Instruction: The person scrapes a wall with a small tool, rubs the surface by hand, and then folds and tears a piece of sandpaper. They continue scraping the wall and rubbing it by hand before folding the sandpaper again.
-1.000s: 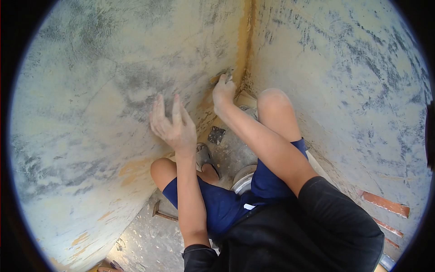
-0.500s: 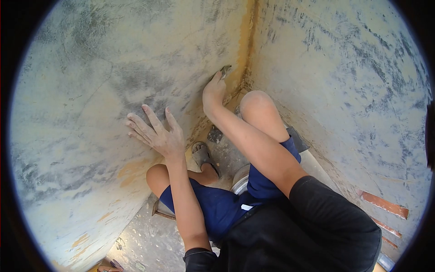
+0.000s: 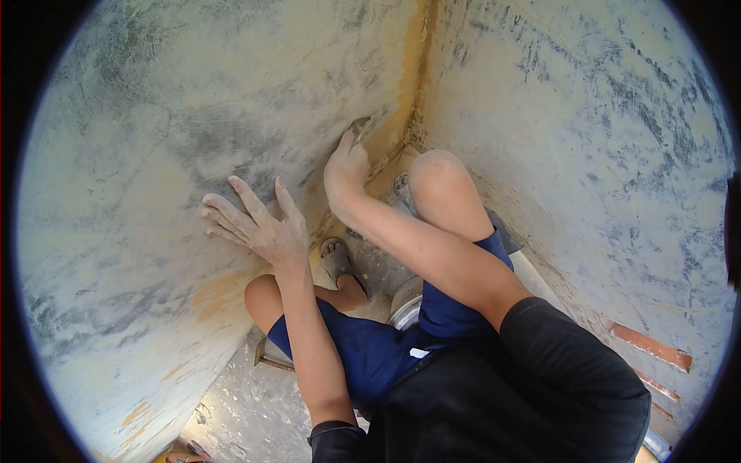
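My right hand (image 3: pixel 346 171) is closed around a small scraper (image 3: pixel 359 128), its metal blade against the left wall (image 3: pixel 154 177) close to the corner. How the handle sits in the palm is hidden by the fingers. Lower and to the left, my left hand (image 3: pixel 272 235) is spread with its fingers apart, at the same wall and holding nothing. The fingers look dusty. Around both hands the wall is pale, with dark grey scuffs and yellowish patches.
The right wall (image 3: pixel 587 154) meets the left one at a yellow-brown corner strip (image 3: pixel 419 69). My bent knees, a sandalled foot (image 3: pixel 336 261) and a round metal-rimmed object (image 3: pixel 407 312) crowd the floor (image 3: pixel 255 409). Reddish strips (image 3: pixel 652 347) show at lower right.
My right hand has moved left along the wall with the scraper, away from the corner. My left hand stays spread at nearly the same place; the view has shifted slightly.
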